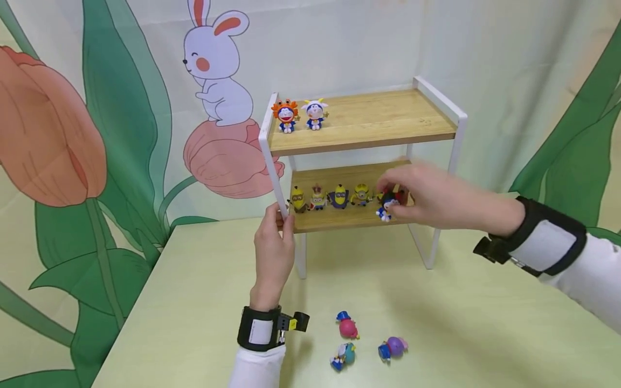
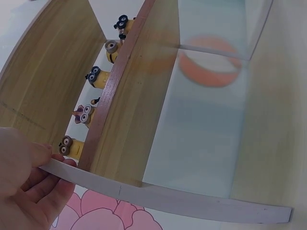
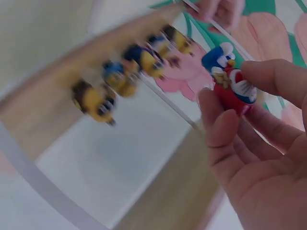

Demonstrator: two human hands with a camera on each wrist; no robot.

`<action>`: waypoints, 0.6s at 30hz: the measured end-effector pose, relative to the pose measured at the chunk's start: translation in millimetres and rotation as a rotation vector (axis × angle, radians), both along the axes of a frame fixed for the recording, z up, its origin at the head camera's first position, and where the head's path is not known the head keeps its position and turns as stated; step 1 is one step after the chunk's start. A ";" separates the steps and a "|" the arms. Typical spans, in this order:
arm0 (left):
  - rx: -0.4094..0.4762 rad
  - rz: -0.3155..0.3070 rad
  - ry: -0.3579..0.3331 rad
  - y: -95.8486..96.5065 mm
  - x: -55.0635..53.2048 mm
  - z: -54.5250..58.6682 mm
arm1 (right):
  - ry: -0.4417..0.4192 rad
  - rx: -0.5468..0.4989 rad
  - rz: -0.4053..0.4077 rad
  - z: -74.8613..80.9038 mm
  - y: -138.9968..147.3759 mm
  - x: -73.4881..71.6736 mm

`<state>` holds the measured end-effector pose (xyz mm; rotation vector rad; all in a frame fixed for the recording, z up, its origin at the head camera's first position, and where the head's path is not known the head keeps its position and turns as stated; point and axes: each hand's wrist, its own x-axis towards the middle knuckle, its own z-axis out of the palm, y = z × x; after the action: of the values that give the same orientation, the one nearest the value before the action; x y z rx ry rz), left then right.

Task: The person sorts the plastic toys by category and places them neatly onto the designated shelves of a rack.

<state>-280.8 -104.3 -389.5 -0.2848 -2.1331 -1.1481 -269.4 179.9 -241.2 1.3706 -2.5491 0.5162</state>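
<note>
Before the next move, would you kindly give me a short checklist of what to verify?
1. Figurine gripped: ok; the right hand pinches the red-and-blue figurine.
2. Rack held: ok; the left hand grips the white frame on the left side.
3. Top-shelf pair upright: ok; the orange-hooded figurine and white-hooded figurine stand at the left end.
4. Lower row upright: ok; five yellow figurines stand on the lower shelf.
5. Table figurines upright: not ok; the pink, teal and purple ones lie down.
6. Right hand's exact clearance from the lower shelf: cannot tell.
</note>
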 end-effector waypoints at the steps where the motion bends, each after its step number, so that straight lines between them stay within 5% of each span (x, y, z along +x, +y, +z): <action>1: 0.001 0.001 0.001 0.3 0.0 0.3 | 0.024 -0.003 0.002 7.3 0.3 0.1; 9: 0.008 -0.007 0.001 -0.1 0.0 -0.2 | 0.157 -0.057 -0.038 54.3 -8.2 -5.8; 18: -0.006 0.005 0.012 -0.6 1.1 1.2 | 0.207 -0.043 -0.112 91.6 -29.1 -33.6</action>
<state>-279.7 -105.0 -388.3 -0.2880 -2.1266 -1.1342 -303.0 150.8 -149.6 1.1917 -2.4157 0.3857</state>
